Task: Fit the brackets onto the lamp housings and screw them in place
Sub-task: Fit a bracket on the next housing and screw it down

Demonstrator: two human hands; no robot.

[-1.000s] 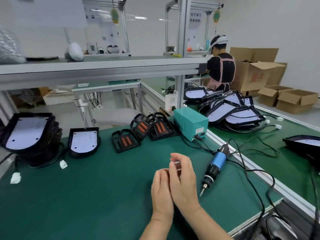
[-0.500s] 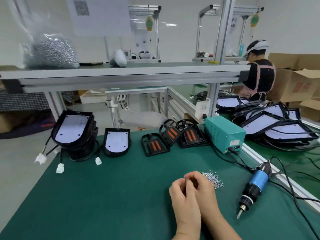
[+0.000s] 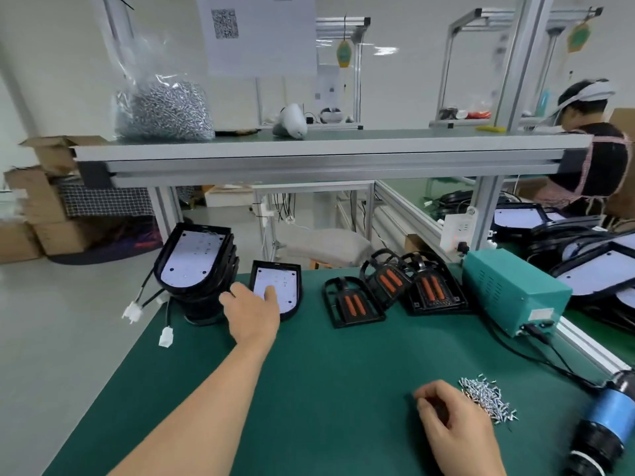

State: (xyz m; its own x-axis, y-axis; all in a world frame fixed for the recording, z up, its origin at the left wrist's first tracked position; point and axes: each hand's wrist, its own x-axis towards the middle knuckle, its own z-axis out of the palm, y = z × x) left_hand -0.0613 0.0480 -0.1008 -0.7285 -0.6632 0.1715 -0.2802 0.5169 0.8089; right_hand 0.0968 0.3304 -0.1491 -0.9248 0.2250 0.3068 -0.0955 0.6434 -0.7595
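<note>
A single black lamp housing [image 3: 282, 286] with a white panel lies at the far side of the green table [image 3: 309, 389]. My left hand [image 3: 252, 314] reaches out to it, fingers spread, thumb lying on the white panel. A stack of the same housings [image 3: 194, 266] with white plug leads stands just left of it. Three black brackets with orange inserts [image 3: 354, 305] [image 3: 386, 280] [image 3: 433, 288] sit to the right. My right hand [image 3: 453, 429] rests near the front with fingers curled, beside a loose pile of screws [image 3: 488, 400]; its palm is hidden.
A blue electric screwdriver [image 3: 604, 420] lies at the right edge, cabled to a teal power box [image 3: 512, 290]. An aluminium shelf [image 3: 326, 159] overhead carries a bag of screws [image 3: 165, 108]. More housings [image 3: 591, 273] and another person [image 3: 591, 149] are at the right bench.
My hands were together over the table; the left has stretched forward to the single housing, the right has stayed back beside the screws. The view has swung left and down.
</note>
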